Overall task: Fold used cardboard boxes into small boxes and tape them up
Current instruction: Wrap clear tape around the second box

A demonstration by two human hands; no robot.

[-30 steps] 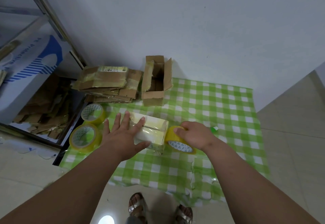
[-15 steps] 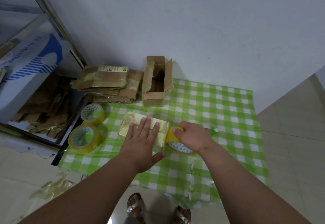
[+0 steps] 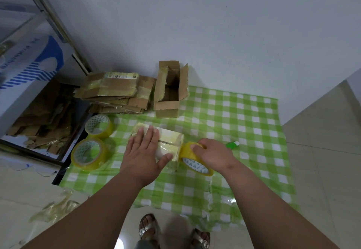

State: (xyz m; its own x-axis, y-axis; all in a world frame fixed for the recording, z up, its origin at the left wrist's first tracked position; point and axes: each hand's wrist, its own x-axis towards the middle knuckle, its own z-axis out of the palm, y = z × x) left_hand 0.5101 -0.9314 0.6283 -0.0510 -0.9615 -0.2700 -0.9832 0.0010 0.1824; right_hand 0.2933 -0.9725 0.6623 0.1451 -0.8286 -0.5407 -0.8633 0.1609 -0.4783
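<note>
On green checked cloth (image 3: 244,119), small taped box (image 3: 172,141) is pressed flat by left hand (image 3: 142,156), fingers straight. Tape roll (image 3: 195,160), touching box's right end, is gripped by right hand (image 3: 213,155). Two spare rolls (image 3: 89,153) lie left of box; open carton (image 3: 170,90) behind it.

- A single wide-angle view looked out from the person's head, facing forward and steeply down.
- Both forearms ran up from the bottom edge, so the left hand (image 3: 143,155) and right hand (image 3: 214,154) sat close, near mid-frame.
- The green-and-white checked plastic cloth (image 3: 244,123) filled the centre, with the pale grey painted wall (image 3: 195,23) tilting away above it.
- Two sandalled feet (image 3: 148,227) on the pale tiled floor (image 3: 322,151) showed at the bottom edge, directly beneath the lens.
</note>
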